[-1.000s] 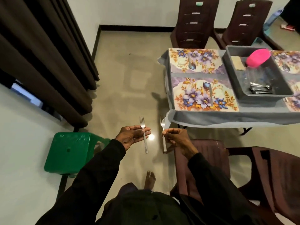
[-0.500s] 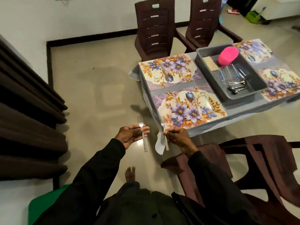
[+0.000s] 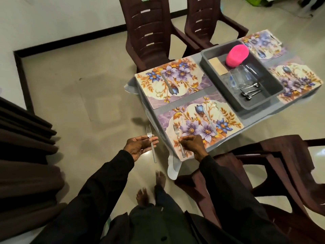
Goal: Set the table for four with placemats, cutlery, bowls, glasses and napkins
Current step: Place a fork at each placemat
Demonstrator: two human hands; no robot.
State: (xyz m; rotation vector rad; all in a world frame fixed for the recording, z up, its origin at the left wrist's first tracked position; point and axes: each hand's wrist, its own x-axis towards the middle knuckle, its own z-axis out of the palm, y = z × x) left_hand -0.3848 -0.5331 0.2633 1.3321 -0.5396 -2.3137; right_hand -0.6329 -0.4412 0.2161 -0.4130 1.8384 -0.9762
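Head view: left hand (image 3: 139, 147) pinches steel fork (image 3: 154, 154); right hand (image 3: 191, 146), second fork (image 3: 176, 132).

Head camera looks steeply down, table ahead-right (image 3: 260, 118).

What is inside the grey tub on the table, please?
The grey tub holds stacked pink bowls, tan napkins, clear glasses and spoons. Its near wall hides some of the floor.
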